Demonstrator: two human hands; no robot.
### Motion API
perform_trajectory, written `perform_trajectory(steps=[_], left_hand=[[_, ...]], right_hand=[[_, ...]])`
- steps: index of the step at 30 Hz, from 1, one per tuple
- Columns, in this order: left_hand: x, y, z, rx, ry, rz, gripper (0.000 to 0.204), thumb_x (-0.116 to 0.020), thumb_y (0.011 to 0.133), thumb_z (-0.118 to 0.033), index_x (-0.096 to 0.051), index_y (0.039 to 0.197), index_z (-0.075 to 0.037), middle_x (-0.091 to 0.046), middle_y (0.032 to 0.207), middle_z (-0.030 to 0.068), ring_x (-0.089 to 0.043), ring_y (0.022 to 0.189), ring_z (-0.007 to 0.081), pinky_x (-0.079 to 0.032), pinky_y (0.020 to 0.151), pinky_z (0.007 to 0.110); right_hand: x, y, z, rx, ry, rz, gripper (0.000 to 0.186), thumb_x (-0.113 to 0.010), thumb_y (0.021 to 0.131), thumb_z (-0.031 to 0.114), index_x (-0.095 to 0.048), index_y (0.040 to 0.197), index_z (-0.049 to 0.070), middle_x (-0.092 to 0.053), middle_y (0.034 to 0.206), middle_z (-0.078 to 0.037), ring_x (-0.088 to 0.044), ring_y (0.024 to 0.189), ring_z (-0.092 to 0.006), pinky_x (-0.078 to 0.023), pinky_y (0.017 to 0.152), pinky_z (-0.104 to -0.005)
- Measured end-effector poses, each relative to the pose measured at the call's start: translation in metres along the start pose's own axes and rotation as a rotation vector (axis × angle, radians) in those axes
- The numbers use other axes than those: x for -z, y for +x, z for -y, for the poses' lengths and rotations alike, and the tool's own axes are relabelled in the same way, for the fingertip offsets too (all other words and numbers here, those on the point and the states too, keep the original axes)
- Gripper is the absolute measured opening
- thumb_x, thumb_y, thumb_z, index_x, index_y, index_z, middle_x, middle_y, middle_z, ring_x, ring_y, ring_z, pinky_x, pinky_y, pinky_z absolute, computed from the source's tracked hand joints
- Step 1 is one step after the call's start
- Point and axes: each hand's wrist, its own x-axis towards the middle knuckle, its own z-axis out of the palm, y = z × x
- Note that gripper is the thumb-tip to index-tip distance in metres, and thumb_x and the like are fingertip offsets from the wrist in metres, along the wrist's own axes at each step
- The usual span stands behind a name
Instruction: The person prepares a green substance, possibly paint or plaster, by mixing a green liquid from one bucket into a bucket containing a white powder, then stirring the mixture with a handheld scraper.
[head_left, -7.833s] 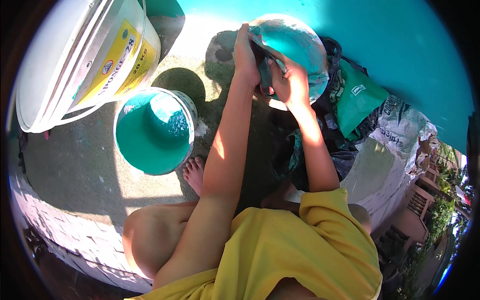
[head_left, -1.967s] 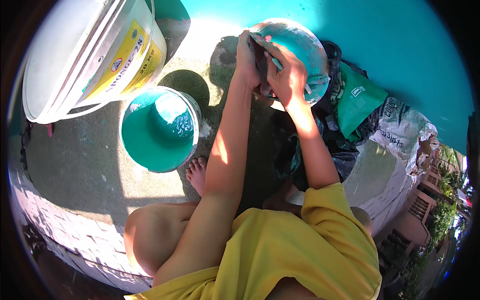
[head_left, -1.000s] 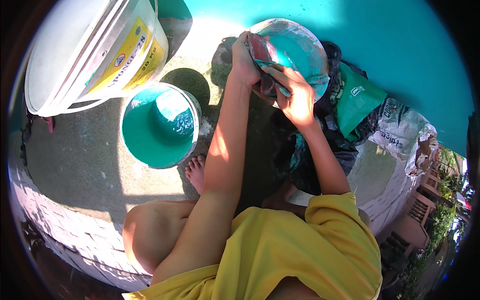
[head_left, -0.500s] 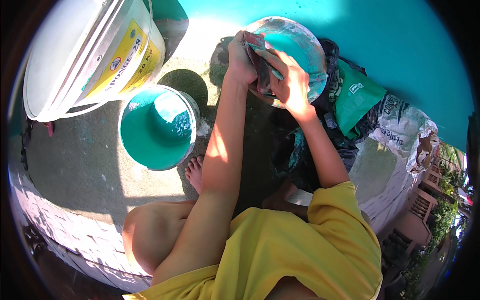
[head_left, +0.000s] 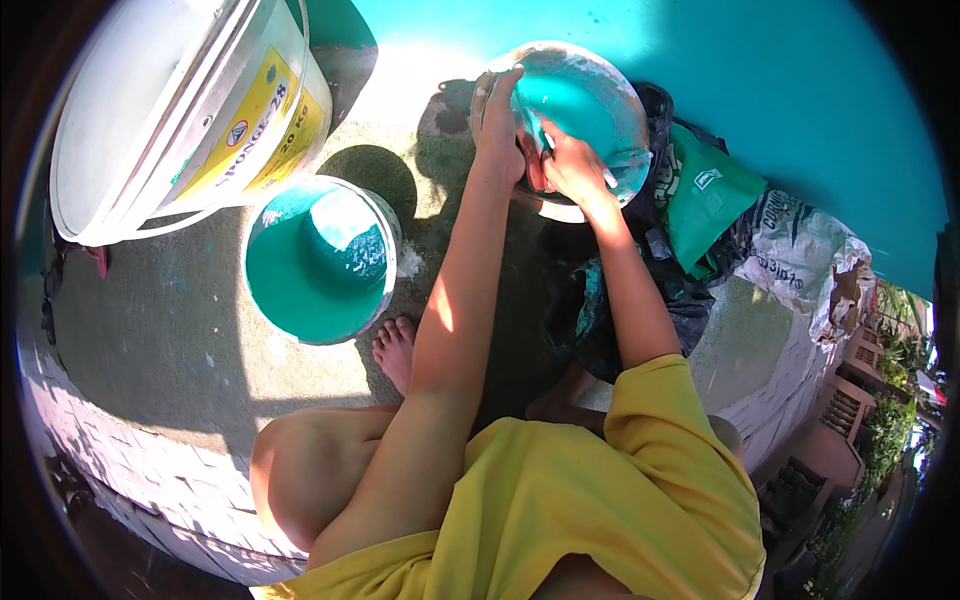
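A round pan with a pale, stained rim (head_left: 635,105) holds teal paint at the top centre. At its near left side, my left hand (head_left: 500,125) grips a flat reddish-brown piece (head_left: 532,158) low against the rim. My right hand (head_left: 572,168) is closed over the pan beside that piece, around a thin tool whose pale handle end (head_left: 610,178) shows by the wrist. The tool's working end is hidden, so its kind is unclear. Left of my left forearm stands an open white bucket (head_left: 393,235) with teal paint inside.
A large white lidded pail (head_left: 120,130) with a yellow label stands at upper left. To the pan's right lie black plastic (head_left: 680,330), a green packet (head_left: 715,195) and a torn whitish sack (head_left: 805,245). A teal wall (head_left: 780,90) rises behind. My bare foot (head_left: 393,350) is near the bucket.
Both hands have lowered slightly toward the pan. The reddish-brown piece, earlier raised at the pan's left edge, is now lower and tilted, mostly hidden between the hands.
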Motion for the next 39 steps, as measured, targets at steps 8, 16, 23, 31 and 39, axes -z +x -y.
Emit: perform_trajectory(steps=[8, 16, 23, 31, 39], left_hand=[[-0.005, -0.012, 0.011, -0.146, -0.163, 0.049, 0.021, -0.054, 0.091, -0.024, -0.056, 0.106, -0.009, -0.055, 0.101, 0.0035, -0.053, 0.093, 0.0151, -0.045, 0.080, 0.031], [-0.001, -0.009, 0.008, -0.095, -0.301, 0.098, 0.029, -0.054, 0.090, -0.027, -0.052, 0.114, -0.010, -0.053, 0.106, 0.0026, -0.052, 0.097, 0.0159, -0.044, 0.080, 0.031], [-0.004, -0.023, 0.002, -0.059, -0.209, 0.000, 0.016, -0.056, 0.084, -0.024, -0.055, 0.097, -0.014, -0.053, 0.092, -0.0018, -0.051, 0.087, 0.0108, -0.044, 0.072, 0.030], [0.003, -0.013, 0.009, -0.109, -0.241, 0.086, 0.014, -0.056, 0.082, -0.019, -0.053, 0.095, -0.015, -0.053, 0.093, -0.0003, -0.049, 0.078, 0.0109, -0.042, 0.068, 0.027], [0.007, 0.013, 0.031, -0.023, -0.260, 0.215, 0.026, -0.042, 0.092, -0.032, -0.054, 0.097, -0.009, -0.053, 0.090, 0.0020, -0.052, 0.084, 0.0155, -0.043, 0.074, 0.031]], right_hand=[[0.043, -0.019, 0.022, 0.016, 0.394, 0.163, 0.048, -0.049, 0.086, 0.002, -0.048, 0.134, 0.001, -0.066, 0.106, -0.018, -0.064, 0.089, -0.0231, -0.048, 0.080, -0.0342], [0.049, -0.054, 0.052, 0.140, 0.201, -0.024, 0.049, -0.053, 0.086, 0.003, -0.050, 0.134, 0.011, -0.050, 0.053, -0.016, -0.047, 0.046, -0.0169, -0.042, 0.053, -0.0326], [0.039, -0.037, 0.040, 0.092, 0.325, 0.084, 0.048, -0.049, 0.084, -0.002, -0.049, 0.132, 0.002, -0.059, 0.110, -0.018, -0.056, 0.100, -0.0204, -0.040, 0.090, -0.0320], [-0.011, 0.011, -0.011, -0.041, 0.200, -0.043, 0.035, -0.052, 0.084, 0.005, -0.062, 0.117, 0.007, -0.064, 0.073, -0.013, -0.062, 0.069, -0.0181, -0.046, 0.066, -0.0356], [-0.009, 0.044, 0.003, -0.151, 0.725, -0.156, 0.033, -0.049, 0.082, 0.010, -0.063, 0.109, -0.001, -0.065, 0.084, -0.014, -0.059, 0.076, -0.0214, -0.046, 0.071, -0.0371]])
